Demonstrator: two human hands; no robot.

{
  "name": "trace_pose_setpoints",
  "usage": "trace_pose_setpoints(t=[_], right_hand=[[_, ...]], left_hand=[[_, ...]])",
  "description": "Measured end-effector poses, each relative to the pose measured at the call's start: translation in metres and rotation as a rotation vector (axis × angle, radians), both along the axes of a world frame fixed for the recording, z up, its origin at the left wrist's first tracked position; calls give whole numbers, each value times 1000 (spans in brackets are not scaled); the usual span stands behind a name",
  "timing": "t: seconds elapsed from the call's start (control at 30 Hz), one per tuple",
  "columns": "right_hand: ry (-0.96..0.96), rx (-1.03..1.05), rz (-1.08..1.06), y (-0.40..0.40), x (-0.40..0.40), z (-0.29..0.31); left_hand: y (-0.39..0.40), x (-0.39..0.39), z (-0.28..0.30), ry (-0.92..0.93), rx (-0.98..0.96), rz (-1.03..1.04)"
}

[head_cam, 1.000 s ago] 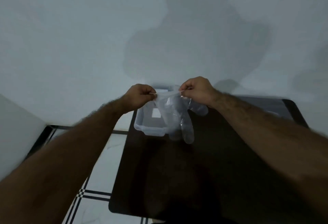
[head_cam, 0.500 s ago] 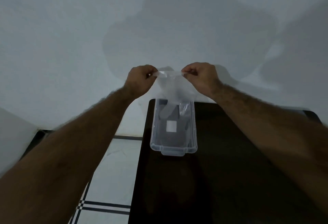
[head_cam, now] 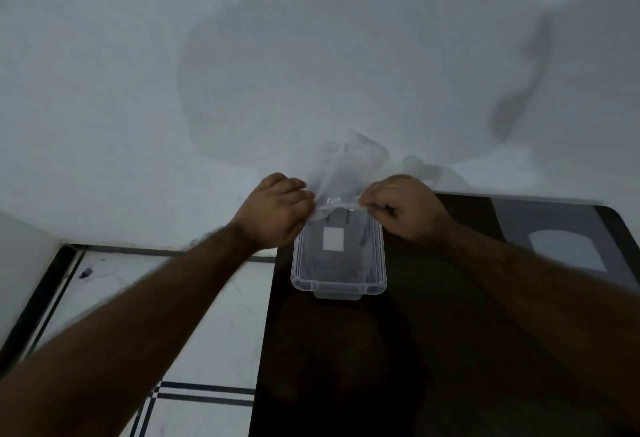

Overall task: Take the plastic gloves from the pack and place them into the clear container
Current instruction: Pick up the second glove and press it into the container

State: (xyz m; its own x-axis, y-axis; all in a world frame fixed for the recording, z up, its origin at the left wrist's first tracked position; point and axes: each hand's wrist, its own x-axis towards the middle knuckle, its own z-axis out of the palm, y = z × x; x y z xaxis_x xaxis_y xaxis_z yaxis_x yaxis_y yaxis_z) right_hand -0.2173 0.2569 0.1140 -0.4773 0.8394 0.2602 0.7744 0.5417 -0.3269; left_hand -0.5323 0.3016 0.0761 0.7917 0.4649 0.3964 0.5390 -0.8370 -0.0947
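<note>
There is just one camera, and it sits on my head. It looks forward and down past my two arms. My left hand point(head_cam: 277, 217) and right hand point(head_cam: 403, 210) are close, near the middle of the view. Below them I see the dark desk point(head_cam: 450, 350). The white wall point(head_cam: 311, 56) fills the top, and the tiled floor point(head_cam: 194, 298) shows at the left.

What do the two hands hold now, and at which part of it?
Both hold one thin plastic glove: left hand and right hand pinch its lower edge, above the clear container.
</note>
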Motion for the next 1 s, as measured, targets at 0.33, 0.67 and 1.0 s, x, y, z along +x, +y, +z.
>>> trace_pose_setpoints(t=[0.33,0.67,1.0], right_hand=[[-352,-92,23,3,-4,-89],[-746,-259,63,3,-38,-89],[-909,-516,177,-3,-60,-92]], left_hand=[[-7,29,-42,379,-349,238],[4,53,-50,717,-386,187],[1,66,-53,823,-400,126]])
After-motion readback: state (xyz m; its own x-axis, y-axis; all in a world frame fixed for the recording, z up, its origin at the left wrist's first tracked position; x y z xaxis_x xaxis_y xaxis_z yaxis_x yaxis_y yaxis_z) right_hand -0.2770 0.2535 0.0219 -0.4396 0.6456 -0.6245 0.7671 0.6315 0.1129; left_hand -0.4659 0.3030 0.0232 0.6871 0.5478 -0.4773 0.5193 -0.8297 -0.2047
